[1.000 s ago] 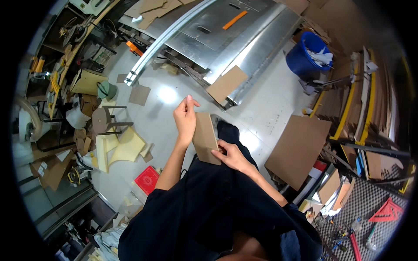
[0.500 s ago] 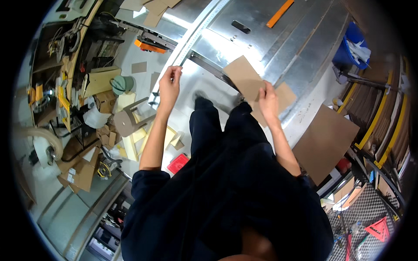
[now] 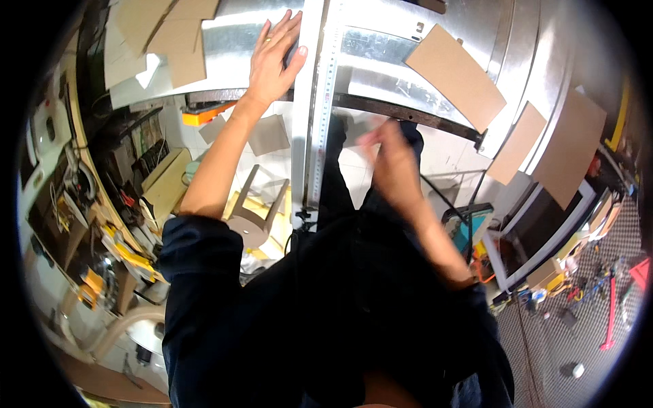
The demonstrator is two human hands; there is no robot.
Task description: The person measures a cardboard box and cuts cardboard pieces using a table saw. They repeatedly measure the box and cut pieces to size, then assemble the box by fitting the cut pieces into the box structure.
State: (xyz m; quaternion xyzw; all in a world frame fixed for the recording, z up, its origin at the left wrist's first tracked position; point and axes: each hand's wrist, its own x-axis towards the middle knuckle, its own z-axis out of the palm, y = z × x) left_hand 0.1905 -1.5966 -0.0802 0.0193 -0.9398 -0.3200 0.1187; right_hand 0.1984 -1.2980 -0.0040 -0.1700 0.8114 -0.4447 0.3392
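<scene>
My left hand rests on the metal tabletop, fingers stretched out. Its fingertips and thumb are against the left side of a long white rail that carries a measuring scale. In front of my body, my right hand is smeared by motion, just short of the table's near edge; no held thing shows in it. To its right, a brown cardboard sheet lies tilted on the metal, its near corner over the edge. A narrower cardboard piece is farther right.
More cardboard pieces lie at the table's far left. A large brown panel is at the right. A brown stool stands by offcuts on the left floor. An orange-handled thing sticks out under the table edge.
My right hand has let go of the cardboard, now lying at the right, and moved inward. My left hand has reached forward onto the table beside the rail. The whole view has shifted.
</scene>
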